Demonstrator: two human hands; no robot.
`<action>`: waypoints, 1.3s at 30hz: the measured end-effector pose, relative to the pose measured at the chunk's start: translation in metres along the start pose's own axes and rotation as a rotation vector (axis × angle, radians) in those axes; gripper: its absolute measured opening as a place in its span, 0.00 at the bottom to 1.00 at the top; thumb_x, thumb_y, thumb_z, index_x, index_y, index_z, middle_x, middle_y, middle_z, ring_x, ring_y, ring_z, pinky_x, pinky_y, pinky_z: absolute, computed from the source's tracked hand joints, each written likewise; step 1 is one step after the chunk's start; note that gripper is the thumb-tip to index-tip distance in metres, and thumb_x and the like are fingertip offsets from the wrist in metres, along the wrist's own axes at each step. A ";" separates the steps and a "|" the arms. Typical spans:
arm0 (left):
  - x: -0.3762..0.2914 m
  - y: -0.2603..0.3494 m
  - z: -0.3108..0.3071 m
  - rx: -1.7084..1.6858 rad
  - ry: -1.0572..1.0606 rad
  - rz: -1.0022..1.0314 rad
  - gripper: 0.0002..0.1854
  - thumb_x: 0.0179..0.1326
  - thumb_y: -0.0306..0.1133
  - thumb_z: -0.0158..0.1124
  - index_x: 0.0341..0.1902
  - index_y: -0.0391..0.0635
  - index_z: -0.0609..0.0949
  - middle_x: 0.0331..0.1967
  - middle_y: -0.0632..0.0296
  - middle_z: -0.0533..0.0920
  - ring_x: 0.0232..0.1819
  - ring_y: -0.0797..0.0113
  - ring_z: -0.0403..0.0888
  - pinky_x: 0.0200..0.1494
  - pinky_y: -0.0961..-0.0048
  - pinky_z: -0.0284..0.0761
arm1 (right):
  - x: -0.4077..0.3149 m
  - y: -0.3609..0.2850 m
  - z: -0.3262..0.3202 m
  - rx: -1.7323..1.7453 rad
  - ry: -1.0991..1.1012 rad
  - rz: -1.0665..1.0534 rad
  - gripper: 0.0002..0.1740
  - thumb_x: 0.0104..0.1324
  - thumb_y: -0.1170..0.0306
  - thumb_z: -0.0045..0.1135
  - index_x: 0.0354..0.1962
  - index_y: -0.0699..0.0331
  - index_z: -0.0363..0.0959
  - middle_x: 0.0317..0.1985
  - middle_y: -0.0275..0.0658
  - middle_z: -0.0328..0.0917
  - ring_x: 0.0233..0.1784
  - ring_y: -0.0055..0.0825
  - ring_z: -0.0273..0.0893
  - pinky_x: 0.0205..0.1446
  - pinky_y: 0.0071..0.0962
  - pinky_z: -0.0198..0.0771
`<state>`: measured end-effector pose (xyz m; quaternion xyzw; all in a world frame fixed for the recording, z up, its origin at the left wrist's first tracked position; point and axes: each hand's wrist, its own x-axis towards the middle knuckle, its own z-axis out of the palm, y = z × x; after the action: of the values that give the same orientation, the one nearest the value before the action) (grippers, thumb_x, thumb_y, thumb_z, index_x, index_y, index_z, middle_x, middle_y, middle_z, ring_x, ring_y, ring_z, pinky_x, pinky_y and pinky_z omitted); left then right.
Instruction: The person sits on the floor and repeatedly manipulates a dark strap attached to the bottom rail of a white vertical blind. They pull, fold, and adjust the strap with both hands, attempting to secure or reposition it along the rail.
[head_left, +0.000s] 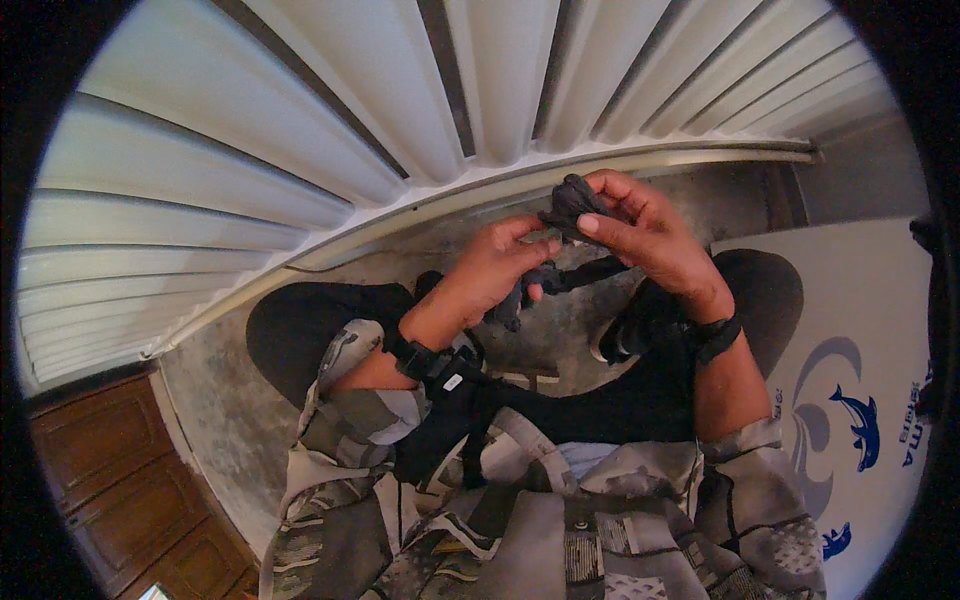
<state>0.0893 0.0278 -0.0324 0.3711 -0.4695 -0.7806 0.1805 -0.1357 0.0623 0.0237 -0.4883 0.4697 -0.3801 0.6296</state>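
Observation:
My left hand (501, 264) and my right hand (637, 225) meet above the floor, in front of my bent knees. Between them is a crumpled dark cloth (576, 204). The right thumb and fingers pinch its upper part. The left fingers grip its edge, and more dark fabric hangs below the left palm. A dark strip (592, 274) of what looks like the same fabric stretches under both hands towards the right knee. Each wrist wears a black strap. Whether the cloth is one piece or several, I cannot tell.
White ribbed panels (495, 82) rise from a pale ledge beyond my hands. A large white board or box side (750, 300) with blue dolphin prints stands at the right. Brown wooden panelling (127, 465) is at the lower left. Grey concrete floor (232, 420) shows around my legs.

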 end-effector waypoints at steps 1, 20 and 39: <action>0.002 0.000 -0.001 -0.003 -0.002 0.008 0.20 0.71 0.38 0.66 0.63 0.44 0.82 0.36 0.68 0.83 0.22 0.77 0.77 0.27 0.79 0.73 | 0.000 0.001 -0.001 -0.044 -0.005 0.035 0.14 0.72 0.64 0.66 0.51 0.59 0.78 0.39 0.20 0.78 0.37 0.09 0.70 0.37 0.17 0.67; 0.016 -0.035 -0.004 0.251 -0.012 0.015 0.12 0.71 0.36 0.64 0.49 0.41 0.85 0.33 0.68 0.86 0.26 0.77 0.80 0.30 0.76 0.75 | 0.008 0.041 -0.005 -0.548 0.095 -0.043 0.16 0.71 0.67 0.66 0.51 0.66 0.77 0.37 0.31 0.79 0.39 0.17 0.72 0.40 0.23 0.69; 0.028 -0.021 -0.026 0.032 0.383 0.160 0.11 0.68 0.33 0.66 0.48 0.38 0.84 0.32 0.64 0.86 0.24 0.76 0.80 0.30 0.78 0.73 | 0.019 0.045 -0.009 -0.221 0.273 0.157 0.14 0.75 0.58 0.61 0.47 0.60 0.83 0.33 0.23 0.81 0.32 0.11 0.72 0.31 0.18 0.65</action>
<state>0.0921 0.0052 -0.0695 0.4773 -0.4668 -0.6713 0.3219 -0.1384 0.0523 -0.0252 -0.4602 0.6263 -0.3386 0.5304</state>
